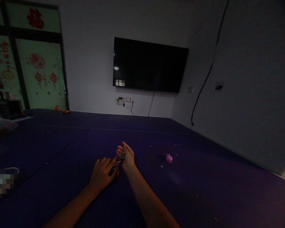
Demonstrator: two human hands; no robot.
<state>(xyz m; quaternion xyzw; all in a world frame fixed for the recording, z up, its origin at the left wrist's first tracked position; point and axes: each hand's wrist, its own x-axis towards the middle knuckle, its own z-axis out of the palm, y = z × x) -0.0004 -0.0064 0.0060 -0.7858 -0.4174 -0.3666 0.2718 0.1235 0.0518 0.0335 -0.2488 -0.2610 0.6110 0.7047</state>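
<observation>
One small multicoloured object (119,161), near eleven o'clock, pinched between finger and thumb of the left hand (102,174); right hand (128,156) loosely curled at its two o'clock, hold unclear; a drop seemed possible, had the pinch loosened unseen in dim light.

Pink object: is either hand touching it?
No, the pink object lies on the dark blue surface, apart from both the left hand and right hand.
</observation>
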